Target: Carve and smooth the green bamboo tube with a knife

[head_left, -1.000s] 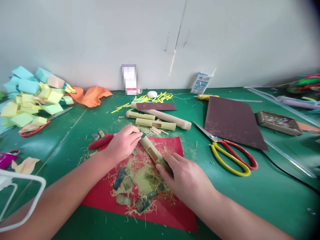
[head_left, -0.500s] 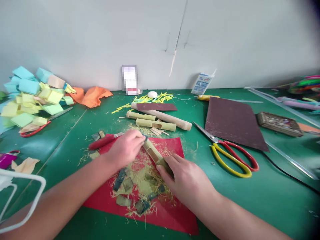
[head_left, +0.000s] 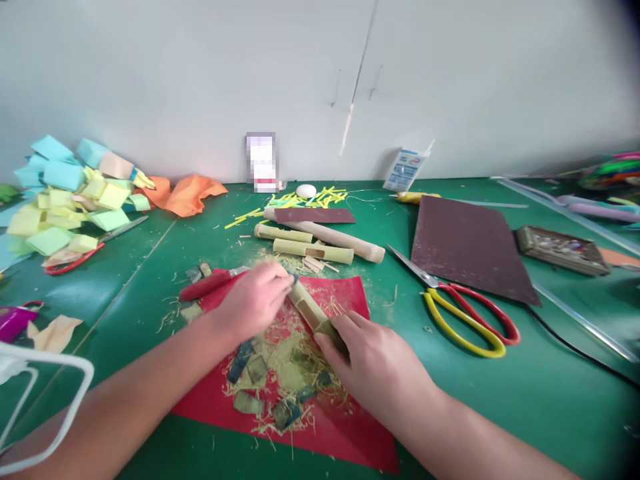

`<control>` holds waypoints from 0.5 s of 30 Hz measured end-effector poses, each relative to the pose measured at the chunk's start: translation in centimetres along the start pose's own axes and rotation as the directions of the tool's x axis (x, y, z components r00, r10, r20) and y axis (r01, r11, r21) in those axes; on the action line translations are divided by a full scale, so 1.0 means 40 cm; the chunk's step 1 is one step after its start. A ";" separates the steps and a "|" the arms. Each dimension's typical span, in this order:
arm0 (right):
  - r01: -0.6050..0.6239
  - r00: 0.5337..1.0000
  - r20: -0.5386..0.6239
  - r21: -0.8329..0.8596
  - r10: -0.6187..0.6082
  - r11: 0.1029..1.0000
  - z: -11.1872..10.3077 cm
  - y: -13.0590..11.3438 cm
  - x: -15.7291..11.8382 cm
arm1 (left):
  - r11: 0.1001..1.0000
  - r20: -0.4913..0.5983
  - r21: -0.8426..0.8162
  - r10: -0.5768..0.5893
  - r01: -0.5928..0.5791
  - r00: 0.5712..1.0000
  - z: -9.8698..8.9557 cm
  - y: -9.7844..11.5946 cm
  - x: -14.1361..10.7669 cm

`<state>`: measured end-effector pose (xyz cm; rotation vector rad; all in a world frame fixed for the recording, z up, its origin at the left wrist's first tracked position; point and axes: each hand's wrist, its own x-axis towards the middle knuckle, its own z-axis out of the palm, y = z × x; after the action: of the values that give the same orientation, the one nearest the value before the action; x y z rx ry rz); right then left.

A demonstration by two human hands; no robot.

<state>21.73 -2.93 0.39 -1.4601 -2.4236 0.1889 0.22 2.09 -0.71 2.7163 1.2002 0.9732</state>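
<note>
My right hand (head_left: 377,353) is wrapped round the near end of a short bamboo tube (head_left: 311,308) with a rectangular slot cut in its side. The tube slants up and left over a red sheet (head_left: 350,440). At its far end my left hand (head_left: 260,293) pinches a small dark scrap, seemingly sandpaper (head_left: 293,279), against the bamboo; most of it is hidden by the fingers. Below the tube, worn sandpaper pieces (head_left: 287,412), fine dust and pale shavings lie on the sheet. A red-handled tool (head_left: 205,287) rests behind my left wrist.
Beyond the sheet lie two more bamboo tubes (head_left: 313,251) and a wooden stick (head_left: 345,237). Scissors (head_left: 465,313) and a large dark sandpaper sheet (head_left: 465,247) are at right. Folded papers (head_left: 65,207) pile up at left; a white wire frame (head_left: 75,400) crosses the lower left corner.
Both hands keep their hold on the bamboo tube and the scrap, with hardly any movement. The whole view has shifted very slightly.
</note>
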 end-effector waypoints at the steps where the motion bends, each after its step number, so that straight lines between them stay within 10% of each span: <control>1: 0.003 1.000 -0.001 -0.001 -0.003 1.000 0.001 0.000 -0.001 | 1.000 0.029 -0.016 0.014 -0.013 0.999 0.000 0.004 -0.002; 7: -0.013 1.000 0.023 0.006 0.013 1.000 -0.003 -0.001 -0.003 | 0.946 -0.037 -0.247 -0.224 0.209 0.974 -0.012 0.015 0.004; 11: -0.017 0.999 0.027 -0.006 0.017 1.000 -0.018 -0.005 -0.003 | 0.644 0.019 -0.563 -0.616 0.518 0.787 -0.025 0.007 0.017; 15: -0.025 1.000 0.010 -0.057 0.025 0.998 -0.023 -0.007 -0.003 | 0.375 0.103 -0.750 -0.747 0.545 0.656 -0.026 0.002 0.019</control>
<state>21.85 -3.21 1.31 -1.5182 -2.4384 0.1344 0.07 2.32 0.56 1.2946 1.3384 1.2879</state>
